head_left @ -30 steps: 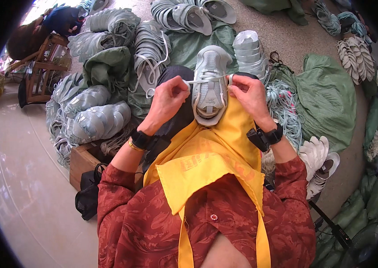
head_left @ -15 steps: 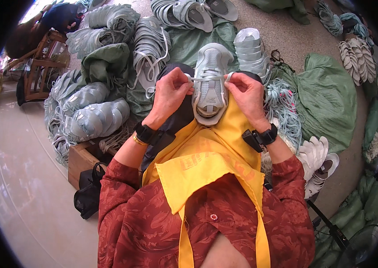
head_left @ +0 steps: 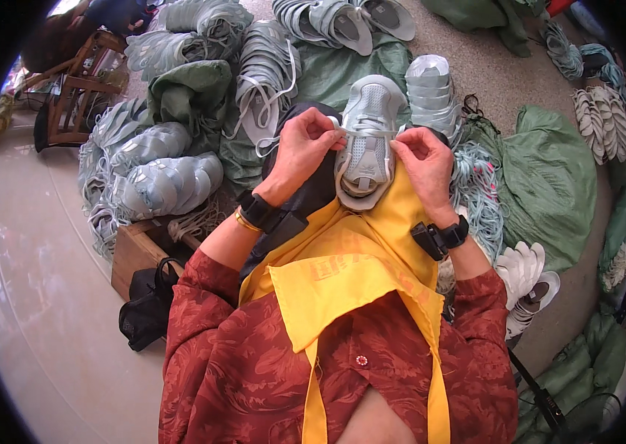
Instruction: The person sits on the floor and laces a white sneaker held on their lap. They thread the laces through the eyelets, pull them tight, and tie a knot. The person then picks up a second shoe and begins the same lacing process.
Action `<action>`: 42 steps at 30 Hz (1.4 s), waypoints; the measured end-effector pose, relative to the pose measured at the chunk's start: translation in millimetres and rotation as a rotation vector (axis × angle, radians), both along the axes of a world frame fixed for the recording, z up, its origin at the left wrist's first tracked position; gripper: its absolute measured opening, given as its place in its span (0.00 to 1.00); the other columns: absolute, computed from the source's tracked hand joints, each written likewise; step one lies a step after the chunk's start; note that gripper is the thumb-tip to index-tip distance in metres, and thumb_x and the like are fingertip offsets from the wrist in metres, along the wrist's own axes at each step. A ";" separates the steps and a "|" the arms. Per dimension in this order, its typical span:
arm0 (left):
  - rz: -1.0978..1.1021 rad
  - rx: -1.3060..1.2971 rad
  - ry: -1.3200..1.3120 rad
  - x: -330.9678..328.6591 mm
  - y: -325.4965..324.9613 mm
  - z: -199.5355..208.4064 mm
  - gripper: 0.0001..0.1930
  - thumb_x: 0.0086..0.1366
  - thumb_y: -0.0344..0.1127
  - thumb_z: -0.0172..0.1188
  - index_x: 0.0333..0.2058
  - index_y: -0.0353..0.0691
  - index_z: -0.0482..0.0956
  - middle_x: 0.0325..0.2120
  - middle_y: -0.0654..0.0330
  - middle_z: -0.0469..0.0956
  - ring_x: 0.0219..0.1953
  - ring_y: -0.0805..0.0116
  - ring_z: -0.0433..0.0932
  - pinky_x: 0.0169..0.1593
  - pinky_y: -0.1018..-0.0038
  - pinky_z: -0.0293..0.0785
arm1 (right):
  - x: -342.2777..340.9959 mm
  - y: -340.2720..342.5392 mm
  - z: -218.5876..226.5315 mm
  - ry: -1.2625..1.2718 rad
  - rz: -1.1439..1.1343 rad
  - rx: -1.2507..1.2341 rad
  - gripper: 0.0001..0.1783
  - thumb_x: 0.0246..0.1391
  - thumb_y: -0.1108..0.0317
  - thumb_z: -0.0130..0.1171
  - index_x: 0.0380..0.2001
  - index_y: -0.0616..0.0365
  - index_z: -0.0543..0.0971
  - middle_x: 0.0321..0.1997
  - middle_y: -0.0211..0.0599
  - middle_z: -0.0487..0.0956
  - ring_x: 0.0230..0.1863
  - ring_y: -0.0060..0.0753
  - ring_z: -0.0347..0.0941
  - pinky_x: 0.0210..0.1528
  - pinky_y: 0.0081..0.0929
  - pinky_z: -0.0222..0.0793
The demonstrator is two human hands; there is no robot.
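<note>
A pale grey-blue shoe upper (head_left: 365,157) lies across my lap, its toe end away from me. A light lace (head_left: 372,134) runs crosswise over it through the eyelets. At the left side of the upper, my left hand (head_left: 303,150) pinches one part of the lace between thumb and forefinger. On the opposite side my right hand (head_left: 426,163) pinches the lace close to the eyelet edge. Both hands are closed, and the lace looks taut between them. Beneath the upper is a yellow apron (head_left: 350,285) over dark trousers.
Nested stacks of pale uppers (head_left: 168,185) lie to the left, with more (head_left: 431,89) beyond my knees. A bundle of light-blue laces (head_left: 478,185) and a green sack (head_left: 550,185) sit on the right. At the left stands a wooden box (head_left: 131,259) beside a black bag (head_left: 151,303).
The whole view has shifted slightly to the right. Both hands keep their pinch on the lace, and their place beside the upper is almost the same.
</note>
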State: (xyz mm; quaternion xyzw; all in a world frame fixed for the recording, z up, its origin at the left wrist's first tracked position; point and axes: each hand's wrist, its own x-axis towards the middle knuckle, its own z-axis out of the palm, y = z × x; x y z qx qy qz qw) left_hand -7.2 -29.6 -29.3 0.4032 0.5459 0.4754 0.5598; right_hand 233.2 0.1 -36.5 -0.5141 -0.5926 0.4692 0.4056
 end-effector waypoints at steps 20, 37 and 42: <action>0.062 0.491 0.793 20.5 -8.1 3.6 0.07 0.59 0.21 0.65 0.33 0.33 0.75 0.27 0.57 0.81 0.29 0.70 0.82 0.34 0.73 0.75 | -6.4 -10.3 29.8 -0.241 0.074 0.227 0.10 0.51 0.73 0.73 0.33 0.65 0.83 0.30 0.38 0.83 0.31 0.30 0.84 0.35 0.25 0.78; -0.042 0.406 0.645 15.1 3.8 7.9 0.07 0.58 0.21 0.62 0.33 0.34 0.72 0.25 0.52 0.76 0.28 0.54 0.78 0.33 0.64 0.74 | -11.4 -4.5 29.2 -0.533 0.157 0.414 0.04 0.52 0.76 0.62 0.31 0.64 0.78 0.32 0.49 0.79 0.35 0.57 0.78 0.38 0.45 0.73; 0.007 0.291 0.531 14.9 1.2 12.0 0.10 0.56 0.22 0.64 0.34 0.34 0.71 0.25 0.52 0.74 0.27 0.53 0.77 0.33 0.62 0.73 | -14.3 -5.7 32.4 -0.510 0.151 0.366 0.06 0.53 0.78 0.60 0.35 0.63 0.77 0.34 0.50 0.79 0.38 0.57 0.78 0.39 0.47 0.74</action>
